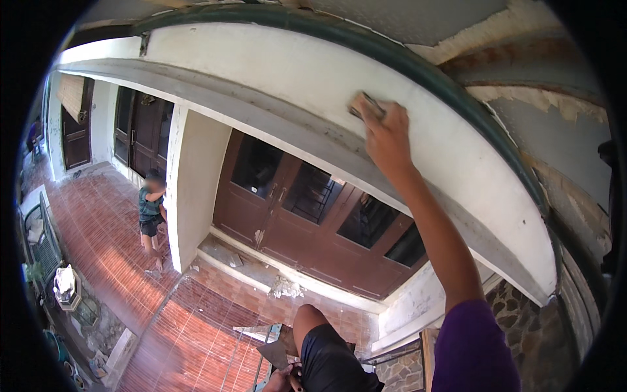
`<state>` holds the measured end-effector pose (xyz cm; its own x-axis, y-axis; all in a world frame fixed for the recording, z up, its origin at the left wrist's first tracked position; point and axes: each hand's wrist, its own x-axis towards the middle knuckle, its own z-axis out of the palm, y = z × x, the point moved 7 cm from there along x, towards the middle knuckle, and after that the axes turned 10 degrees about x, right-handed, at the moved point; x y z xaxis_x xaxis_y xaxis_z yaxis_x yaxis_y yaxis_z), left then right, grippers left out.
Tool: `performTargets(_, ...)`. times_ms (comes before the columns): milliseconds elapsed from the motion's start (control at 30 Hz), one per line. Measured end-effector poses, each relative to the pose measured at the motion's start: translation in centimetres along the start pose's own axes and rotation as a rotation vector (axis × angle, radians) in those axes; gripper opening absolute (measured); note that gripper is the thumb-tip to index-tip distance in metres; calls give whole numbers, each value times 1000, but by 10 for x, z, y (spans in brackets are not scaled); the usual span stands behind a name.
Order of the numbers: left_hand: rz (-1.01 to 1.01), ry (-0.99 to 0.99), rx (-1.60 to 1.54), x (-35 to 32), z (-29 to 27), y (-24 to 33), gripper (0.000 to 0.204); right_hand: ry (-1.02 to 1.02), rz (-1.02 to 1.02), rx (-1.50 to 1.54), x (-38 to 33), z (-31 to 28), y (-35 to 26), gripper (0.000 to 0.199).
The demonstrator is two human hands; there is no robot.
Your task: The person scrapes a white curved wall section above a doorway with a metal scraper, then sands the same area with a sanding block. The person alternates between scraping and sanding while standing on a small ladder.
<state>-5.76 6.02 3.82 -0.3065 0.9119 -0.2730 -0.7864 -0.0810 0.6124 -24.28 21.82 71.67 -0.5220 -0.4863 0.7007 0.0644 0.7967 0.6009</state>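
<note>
Raised high on my outstretched arm, my right hand [390,134] presses a small flat brown-and-grey pad [366,104] against the white wall band [313,75]. Motion blur and my fingers hide the pad's exact kind. Low in the view, beside my knee, my left hand [282,380] is closed on a putty knife [274,353] with a broad grey blade; its handle is mostly hidden.
A ladder [268,334] stands under me on the red tiled floor [189,346]. A green pipe [392,49] runs above the wall band, and a grey ledge [274,103] below it. Brown doors [294,215] lie beneath. Another person [151,212] stands by the pillar at left.
</note>
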Motion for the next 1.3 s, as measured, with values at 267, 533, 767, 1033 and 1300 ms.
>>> performTargets(267,54,59,-49,-3,7,11,31,27,-20,-24,-5,-9,1,47)
performTargets(533,-22,15,34,-3,3,3,29,-33,-60,-60,40,28,-7,50)
performTargets(767,-36,46,23,0,-4,-5,34,-113,-44,-1,10,15,-13,49)
performTargets(1033,17,31,135,7,-21,-14,28,-27,-165,-62,57,47,-45,42)
performTargets(1300,-94,-17,-149,10,-15,-15,21,-75,-61,-41,52,62,-46,45)
